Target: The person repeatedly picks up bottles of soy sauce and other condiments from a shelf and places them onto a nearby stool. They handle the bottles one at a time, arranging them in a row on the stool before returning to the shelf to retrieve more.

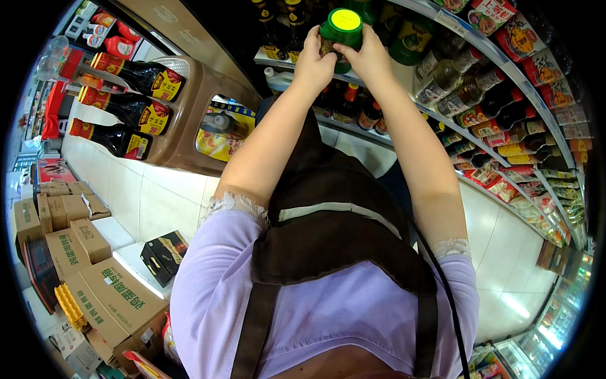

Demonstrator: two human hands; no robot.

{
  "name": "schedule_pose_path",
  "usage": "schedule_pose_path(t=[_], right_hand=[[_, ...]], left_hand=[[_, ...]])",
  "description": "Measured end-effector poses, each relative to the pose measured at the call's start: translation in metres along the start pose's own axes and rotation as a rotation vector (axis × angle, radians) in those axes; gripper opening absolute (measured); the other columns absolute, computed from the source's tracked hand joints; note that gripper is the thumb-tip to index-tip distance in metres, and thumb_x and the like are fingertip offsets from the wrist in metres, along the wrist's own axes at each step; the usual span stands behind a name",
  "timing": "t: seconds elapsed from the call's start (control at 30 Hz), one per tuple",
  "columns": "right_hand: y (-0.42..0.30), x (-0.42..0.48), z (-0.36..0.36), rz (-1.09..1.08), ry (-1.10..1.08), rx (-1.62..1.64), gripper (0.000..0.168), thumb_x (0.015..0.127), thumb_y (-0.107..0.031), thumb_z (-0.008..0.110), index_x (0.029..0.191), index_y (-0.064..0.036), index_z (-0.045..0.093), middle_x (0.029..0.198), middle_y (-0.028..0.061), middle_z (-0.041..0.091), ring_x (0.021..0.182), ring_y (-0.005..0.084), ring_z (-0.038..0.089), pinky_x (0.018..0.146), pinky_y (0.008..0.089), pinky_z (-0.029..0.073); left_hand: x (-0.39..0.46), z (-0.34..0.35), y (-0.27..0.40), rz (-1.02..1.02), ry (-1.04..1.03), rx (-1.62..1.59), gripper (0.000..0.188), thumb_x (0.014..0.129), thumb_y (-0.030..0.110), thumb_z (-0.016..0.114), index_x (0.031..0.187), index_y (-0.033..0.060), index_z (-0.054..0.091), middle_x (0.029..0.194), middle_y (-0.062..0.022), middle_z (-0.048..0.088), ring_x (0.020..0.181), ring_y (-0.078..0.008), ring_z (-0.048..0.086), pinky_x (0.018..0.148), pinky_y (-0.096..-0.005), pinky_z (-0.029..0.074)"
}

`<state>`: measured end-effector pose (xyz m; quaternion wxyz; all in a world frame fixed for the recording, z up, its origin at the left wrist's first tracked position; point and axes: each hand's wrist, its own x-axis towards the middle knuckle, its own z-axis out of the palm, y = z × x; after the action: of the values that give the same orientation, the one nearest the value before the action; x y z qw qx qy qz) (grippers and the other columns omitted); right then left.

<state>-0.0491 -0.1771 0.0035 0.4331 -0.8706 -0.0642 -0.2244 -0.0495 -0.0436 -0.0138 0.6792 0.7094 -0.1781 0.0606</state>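
Observation:
Both my hands hold one green jar (342, 32) with a green screw lid that bears a yellow-green round label, in front of the store shelf. My left hand (315, 59) grips its left side, and my right hand (364, 54) its right side, the thumbs close together at the front. Right of the jar stands a larger dark green container (411, 42). Dark sauce bottles (273, 35) stand on the shelf to the left. Red-capped bottles (348, 102) stand on the shelf below my hands.
On my left, a brown plastic stool (189, 118) carries three dark sauce bottles (147, 113) with red caps. Cardboard boxes (113, 298) and a black carton (164, 253) lie farther down at left. Curved-looking shelves (525, 90) of bottles and packets run along my right.

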Motion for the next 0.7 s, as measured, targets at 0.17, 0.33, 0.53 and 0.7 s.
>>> schedule_pose_path(t=[0.17, 0.33, 0.53, 0.7], right_hand=[[-0.011, 0.002, 0.002, -0.004, 0.01, -0.073, 0.067, 0.067, -0.033, 0.074, 0.119, -0.002, 0.046, 0.11, 0.022, 0.056, 0.101, 0.0362, 0.055, 0.082, 0.0411, 0.046], [-0.005, 0.006, 0.005, 0.023, -0.011, -0.053, 0.068, 0.068, -0.035, 0.074, 0.12, -0.003, 0.045, 0.11, 0.0219, 0.056, 0.101, 0.0364, 0.056, 0.082, 0.0406, 0.046], [0.0, 0.012, 0.005, 0.02, -0.046, -0.052, 0.068, 0.068, -0.036, 0.073, 0.12, -0.002, 0.045, 0.107, 0.0225, 0.058, 0.099, 0.0365, 0.057, 0.081, 0.041, 0.047], [0.002, 0.017, 0.006, 0.027, -0.064, -0.047, 0.069, 0.069, -0.037, 0.073, 0.121, -0.002, 0.044, 0.105, 0.023, 0.059, 0.097, 0.0364, 0.058, 0.08, 0.0415, 0.047]], left_hand=[[0.005, -0.007, -0.005, -0.013, 0.0, 0.008, 0.064, 0.076, -0.01, 0.046, 0.135, -0.0033, 0.021, 0.133, -0.0141, 0.04, 0.123, -0.0201, 0.038, 0.1, -0.029, 0.029], [0.008, -0.008, -0.008, -0.008, -0.014, -0.045, 0.064, 0.076, -0.01, 0.045, 0.135, -0.0031, 0.021, 0.133, -0.0138, 0.04, 0.124, -0.0207, 0.038, 0.1, -0.0295, 0.029], [0.006, -0.006, -0.003, 0.007, 0.0, -0.103, 0.065, 0.076, -0.01, 0.045, 0.136, -0.0027, 0.02, 0.133, -0.0135, 0.04, 0.124, -0.0206, 0.038, 0.101, -0.0295, 0.029], [0.007, -0.006, 0.001, -0.016, -0.002, -0.058, 0.066, 0.077, -0.01, 0.045, 0.137, -0.0017, 0.02, 0.137, -0.0141, 0.036, 0.127, -0.0209, 0.035, 0.103, -0.0299, 0.027]])
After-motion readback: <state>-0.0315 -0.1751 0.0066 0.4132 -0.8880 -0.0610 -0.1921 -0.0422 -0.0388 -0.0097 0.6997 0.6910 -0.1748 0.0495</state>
